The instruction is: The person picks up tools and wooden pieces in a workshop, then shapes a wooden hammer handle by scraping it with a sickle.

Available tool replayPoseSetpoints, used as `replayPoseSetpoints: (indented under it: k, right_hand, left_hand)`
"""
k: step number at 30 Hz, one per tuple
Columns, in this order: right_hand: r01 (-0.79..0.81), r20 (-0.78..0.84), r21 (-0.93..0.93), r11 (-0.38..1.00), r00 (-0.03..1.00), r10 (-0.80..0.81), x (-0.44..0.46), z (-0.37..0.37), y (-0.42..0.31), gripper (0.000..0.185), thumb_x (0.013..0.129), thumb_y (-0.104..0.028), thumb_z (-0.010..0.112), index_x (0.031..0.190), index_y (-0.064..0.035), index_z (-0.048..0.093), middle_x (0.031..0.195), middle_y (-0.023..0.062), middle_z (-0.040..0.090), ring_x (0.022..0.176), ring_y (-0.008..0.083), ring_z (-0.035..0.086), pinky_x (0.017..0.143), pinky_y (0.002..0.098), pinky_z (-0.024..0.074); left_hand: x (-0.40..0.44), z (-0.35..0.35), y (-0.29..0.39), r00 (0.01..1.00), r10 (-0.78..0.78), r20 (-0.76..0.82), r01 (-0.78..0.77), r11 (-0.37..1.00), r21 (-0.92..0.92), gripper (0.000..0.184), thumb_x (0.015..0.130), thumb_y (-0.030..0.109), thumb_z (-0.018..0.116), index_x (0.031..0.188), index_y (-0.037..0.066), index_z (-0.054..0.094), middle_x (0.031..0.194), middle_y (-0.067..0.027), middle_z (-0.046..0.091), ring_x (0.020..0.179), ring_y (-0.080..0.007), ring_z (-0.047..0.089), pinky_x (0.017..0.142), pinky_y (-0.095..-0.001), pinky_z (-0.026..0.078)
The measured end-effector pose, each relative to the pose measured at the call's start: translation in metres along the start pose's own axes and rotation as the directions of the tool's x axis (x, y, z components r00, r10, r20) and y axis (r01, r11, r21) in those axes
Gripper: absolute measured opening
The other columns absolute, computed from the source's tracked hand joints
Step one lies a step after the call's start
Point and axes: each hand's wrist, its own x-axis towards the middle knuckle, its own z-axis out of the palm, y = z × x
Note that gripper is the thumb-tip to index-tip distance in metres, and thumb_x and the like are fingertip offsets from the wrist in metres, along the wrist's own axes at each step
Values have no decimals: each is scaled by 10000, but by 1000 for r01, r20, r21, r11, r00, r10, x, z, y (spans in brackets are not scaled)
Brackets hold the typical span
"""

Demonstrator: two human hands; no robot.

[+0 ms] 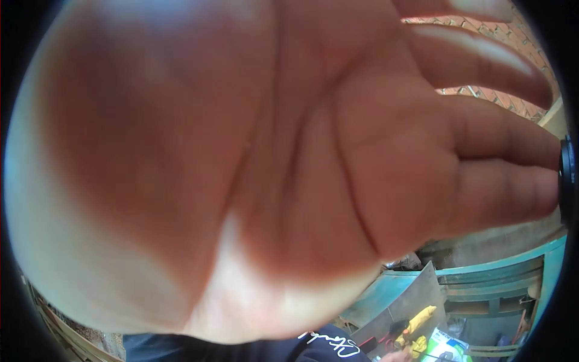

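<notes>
On the right, the brickwork (494,33) was orange-red with pale joints and the frame (550,259) teal. Navy cloth (157,347) bore white script; the packet (445,348) was green and white.

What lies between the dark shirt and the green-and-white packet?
In the head view, a yellow thing and seemingly part of a hand lie between shirt and packet.

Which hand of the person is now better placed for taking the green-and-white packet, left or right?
Probably the right. What seems the right hand, partly visible at the bottom edge, is next to the packet; the left hand is raised close before the camera.
</notes>
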Motion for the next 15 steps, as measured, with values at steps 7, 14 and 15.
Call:
replayPoseSetpoints:
  k: [7, 14, 15]
  right_hand:
    - [-576, 777, 20, 817, 524, 350, -172, 64, -118, 258, 931, -155, 556, 1143, -18, 610, 1091, 136, 636, 916, 262, 609, 701, 363, 512]
    - [-414, 497, -817, 402, -859, 125, -429, 127, -303, 336, 886, -171, 549, 1158, 23, 575, 1019, 151, 642, 861, 218, 650, 757, 316, 531]
    - [-283, 380, -841, 460, -916, 131, -450, 128, -326, 348, 871, -174, 569, 1133, 53, 570, 997, 150, 641, 837, 209, 652, 768, 307, 530]
  left_hand:
    - [6, -3, -21, 998, -62, 2, 62, 995, -74, 790, 993, 589, 240, 1513, 7, 113, 1395, -324, 395, 1216, -479, 490, 958, -534, 484]
    - [-2, -31, -11, 989, -141, -42, 136, 986, -96, 794, 992, 592, 240, 1513, 7, 112, 1395, -325, 394, 1219, -483, 486, 962, -537, 481]
    - [-3, -39, -8, 987, -153, -51, 148, 984, -100, 795, 992, 592, 240, 1513, 7, 112, 1395, -326, 394, 1219, -484, 485, 962, -538, 481]
